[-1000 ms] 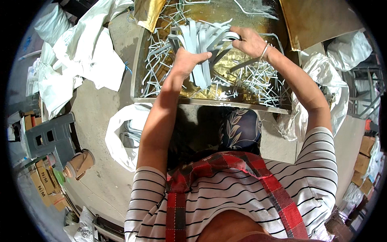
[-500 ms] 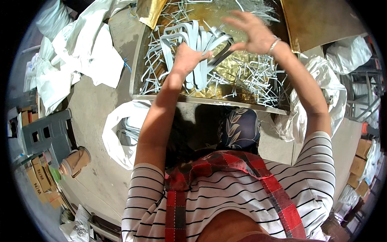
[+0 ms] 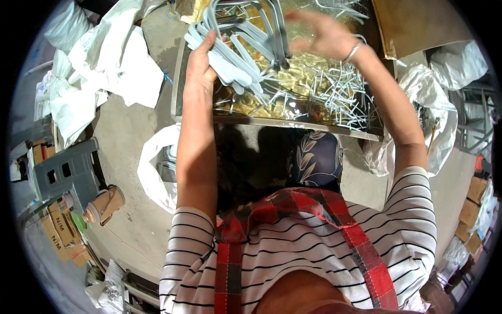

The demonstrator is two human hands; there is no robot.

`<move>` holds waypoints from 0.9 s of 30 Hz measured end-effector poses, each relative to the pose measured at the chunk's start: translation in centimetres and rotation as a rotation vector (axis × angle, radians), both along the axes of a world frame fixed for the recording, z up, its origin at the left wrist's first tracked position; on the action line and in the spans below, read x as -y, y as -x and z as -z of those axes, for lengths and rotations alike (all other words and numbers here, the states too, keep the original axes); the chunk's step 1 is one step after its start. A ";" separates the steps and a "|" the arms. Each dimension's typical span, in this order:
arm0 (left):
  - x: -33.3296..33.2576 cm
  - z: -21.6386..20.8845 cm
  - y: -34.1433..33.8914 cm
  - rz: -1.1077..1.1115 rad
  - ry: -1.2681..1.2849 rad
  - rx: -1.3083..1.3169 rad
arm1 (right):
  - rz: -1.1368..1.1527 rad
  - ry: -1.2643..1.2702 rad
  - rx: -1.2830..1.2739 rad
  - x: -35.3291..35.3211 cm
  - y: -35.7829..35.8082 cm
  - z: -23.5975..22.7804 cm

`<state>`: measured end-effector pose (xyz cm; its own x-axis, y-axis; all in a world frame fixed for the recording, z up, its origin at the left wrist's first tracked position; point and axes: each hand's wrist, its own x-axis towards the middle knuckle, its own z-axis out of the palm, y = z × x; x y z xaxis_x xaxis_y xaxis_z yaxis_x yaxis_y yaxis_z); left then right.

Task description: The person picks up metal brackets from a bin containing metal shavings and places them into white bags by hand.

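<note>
My left hand [image 3: 200, 67] grips a bundle of flat, light-grey U-shaped strips [image 3: 230, 64] with rounded ends. The thumb lies over them, and the other fingers are mostly hidden behind. The bundle is tilted over the left part of a shallow metal-rimmed tray [image 3: 334, 130] holding shiny, rippling liquid. To its right, my right hand [image 3: 328, 41] hovers over the liquid with spread fingers, blurred by motion and holding nothing I can see. Many thin grey bent pieces [image 3: 340, 94] lie heaped in the tray's right side.
Beside my left forearm stands an open white sack [image 3: 151, 170] with grey strips inside. White sacks [image 3: 123, 68] lie at the far left, and another sack [image 3: 436, 115] sits right of the tray. A grey plastic stool [image 3: 63, 167] and a brown lidded container [image 3: 107, 203] are at left.
My left hand has moved left and up with the strips, and the bundle has turned from upright to slanting. My right hand remains above the tray, slightly shifted.
</note>
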<state>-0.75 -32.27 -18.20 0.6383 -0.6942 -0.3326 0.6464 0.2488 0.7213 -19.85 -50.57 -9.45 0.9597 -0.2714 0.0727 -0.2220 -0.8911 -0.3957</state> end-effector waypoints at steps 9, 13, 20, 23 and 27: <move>1.9 0.4 0.6 -0.203 0.075 -0.180 | -0.270 -0.145 -0.442 -6.5 -2.7 8.6; 1.7 0.3 1.0 -0.373 0.168 -0.184 | -0.265 -0.086 -0.428 -6.1 -2.5 7.4; 1.9 0.5 0.1 -0.443 0.069 0.205 | -0.259 0.620 -0.956 -3.2 0.4 1.9; 1.5 0.5 -0.7 -0.364 0.225 -0.041 | -0.211 0.610 -0.739 0.2 3.3 4.2; 0.3 0.6 -0.9 -0.394 0.169 -0.166 | 0.064 -0.706 -0.587 0.0 -1.2 8.6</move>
